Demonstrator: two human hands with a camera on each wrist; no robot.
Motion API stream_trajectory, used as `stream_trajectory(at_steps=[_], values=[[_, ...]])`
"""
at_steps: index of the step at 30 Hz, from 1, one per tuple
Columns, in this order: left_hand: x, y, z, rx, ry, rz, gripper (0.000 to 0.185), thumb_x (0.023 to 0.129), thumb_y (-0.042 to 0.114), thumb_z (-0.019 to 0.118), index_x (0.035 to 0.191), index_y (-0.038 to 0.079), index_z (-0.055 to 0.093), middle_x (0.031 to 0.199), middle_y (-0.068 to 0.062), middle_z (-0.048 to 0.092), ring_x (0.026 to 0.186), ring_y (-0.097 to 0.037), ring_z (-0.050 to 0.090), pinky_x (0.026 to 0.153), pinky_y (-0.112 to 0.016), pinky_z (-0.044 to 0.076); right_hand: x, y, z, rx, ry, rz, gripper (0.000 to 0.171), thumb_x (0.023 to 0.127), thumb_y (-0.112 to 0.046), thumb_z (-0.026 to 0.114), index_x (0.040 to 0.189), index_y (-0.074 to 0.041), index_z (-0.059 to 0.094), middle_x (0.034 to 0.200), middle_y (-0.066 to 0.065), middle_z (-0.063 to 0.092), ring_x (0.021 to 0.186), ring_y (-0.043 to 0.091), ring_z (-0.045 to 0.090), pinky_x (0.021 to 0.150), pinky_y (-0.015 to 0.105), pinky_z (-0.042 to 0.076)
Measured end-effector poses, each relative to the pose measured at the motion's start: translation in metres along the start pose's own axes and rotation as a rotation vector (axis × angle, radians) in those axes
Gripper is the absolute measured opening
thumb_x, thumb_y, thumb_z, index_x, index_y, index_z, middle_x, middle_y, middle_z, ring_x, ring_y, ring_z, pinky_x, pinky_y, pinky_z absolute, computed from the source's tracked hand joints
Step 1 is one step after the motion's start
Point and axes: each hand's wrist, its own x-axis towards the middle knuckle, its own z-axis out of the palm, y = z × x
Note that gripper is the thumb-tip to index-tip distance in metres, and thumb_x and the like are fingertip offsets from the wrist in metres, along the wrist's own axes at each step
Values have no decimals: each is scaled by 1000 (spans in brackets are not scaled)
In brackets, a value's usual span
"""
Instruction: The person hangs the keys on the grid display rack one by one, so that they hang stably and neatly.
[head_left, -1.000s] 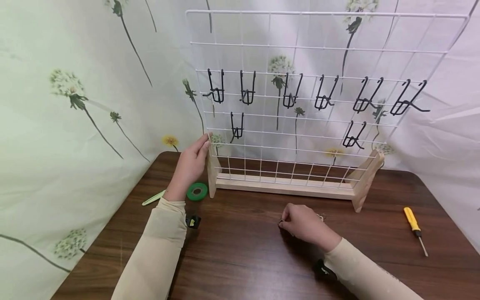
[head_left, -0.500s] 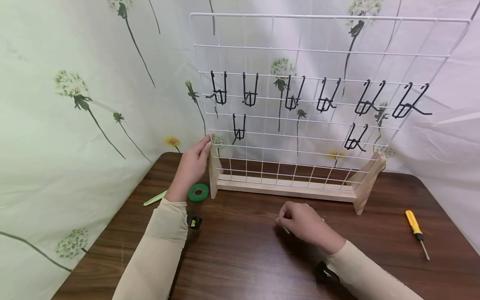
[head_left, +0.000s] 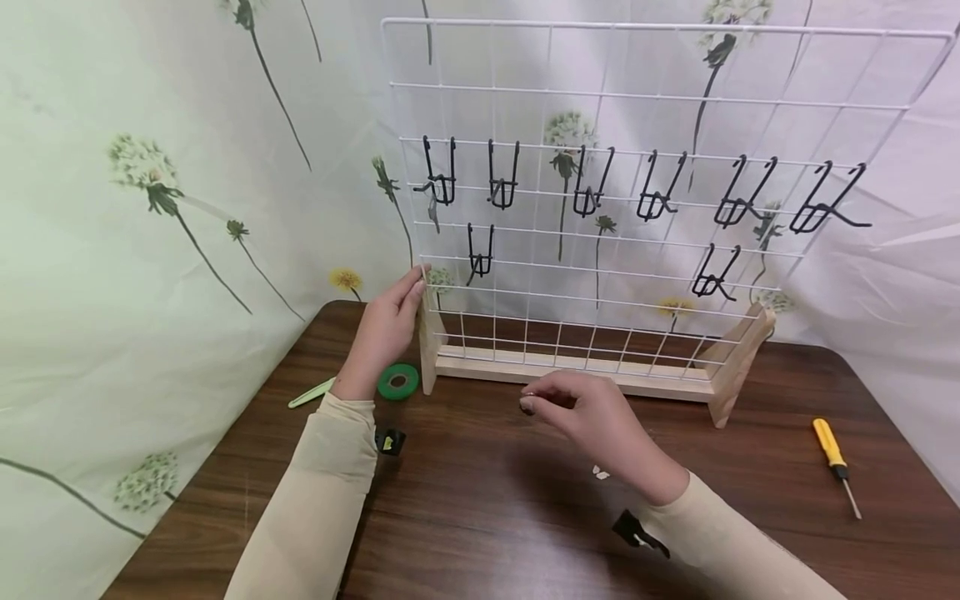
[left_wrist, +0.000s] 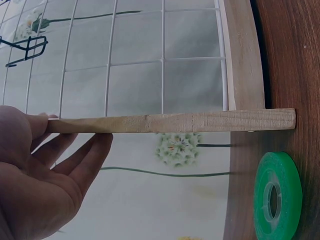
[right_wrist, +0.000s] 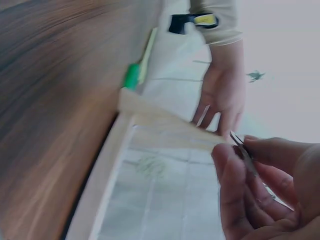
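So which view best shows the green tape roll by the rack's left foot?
The left wrist view: the green tape roll fills the lower right corner, its centre hole clear. The head view shows it small, flat on the table beside the left hand. In the right wrist view it is a blurred green sliver.

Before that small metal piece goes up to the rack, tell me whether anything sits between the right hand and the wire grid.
Nothing visible does. The right hand pinches a thin metal piece above the table, just before the wooden base; open air lies between it and the wire grid.
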Motion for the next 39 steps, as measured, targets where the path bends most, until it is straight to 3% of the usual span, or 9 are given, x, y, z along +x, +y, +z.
stream_trajectory(at_steps=[5, 9, 15, 24, 29, 33, 39], values=[[1, 0, -2, -8, -8, -3, 50, 117, 40, 40, 164, 23, 46, 169, -8, 46, 157, -35, 45, 130, -56, 37, 11, -22, -2, 161, 48, 50, 4, 97, -23, 82, 101, -23, 81, 86, -5, 80, 72, 7, 67, 62, 22, 55], [1, -1, -3, -6, -2, -3, 50, 117, 41, 40, 163, 23, 47, 169, -8, 46, 157, -35, 45, 130, -56, 37, 25, -39, -3, 228, 104, 47, 4, 97, -21, 81, 100, -19, 79, 82, 1, 78, 72, 13, 68, 62, 22, 54], [1, -1, -4, -9, 2, 3, 49, 117, 39, 40, 163, 23, 48, 168, -8, 47, 156, -34, 47, 129, -55, 39, 48, -59, -4, 264, 127, 28, 9, 99, -22, 80, 102, -14, 80, 90, 8, 82, 79, 19, 77, 67, 25, 60], [1, 1, -4, -13, 3, 3, 49, 117, 38, 41, 163, 22, 49, 168, -9, 46, 155, -35, 48, 128, -56, 39, 76, -77, -2, 337, 119, 31, 12, 99, -25, 79, 101, -13, 78, 91, 9, 80, 82, 24, 78, 76, 36, 66], [1, 1, -2, -22, 0, 1, 49, 117, 39, 40, 163, 22, 48, 168, -9, 46, 156, -35, 46, 129, -56, 39, 84, -82, -3, 366, 131, 55, 13, 99, -25, 79, 102, -12, 78, 96, 14, 81, 84, 29, 80, 69, 31, 63], [1, 1, -1, -17, -3, -6, 50, 117, 39, 40, 164, 21, 47, 168, -9, 46, 157, -35, 45, 130, -56, 37, 89, -81, -1, 356, 138, 61, 13, 99, -27, 79, 103, -14, 79, 94, 9, 81, 82, 23, 81, 67, 27, 59], [0, 2, -1, -24, -13, -13, 50, 117, 39, 41, 163, 21, 47, 168, -7, 46, 157, -33, 45, 130, -54, 38, 95, -79, 1, 345, 136, 88, 14, 99, -28, 79, 101, -14, 78, 89, 6, 80, 84, 32, 82, 63, 25, 55]])
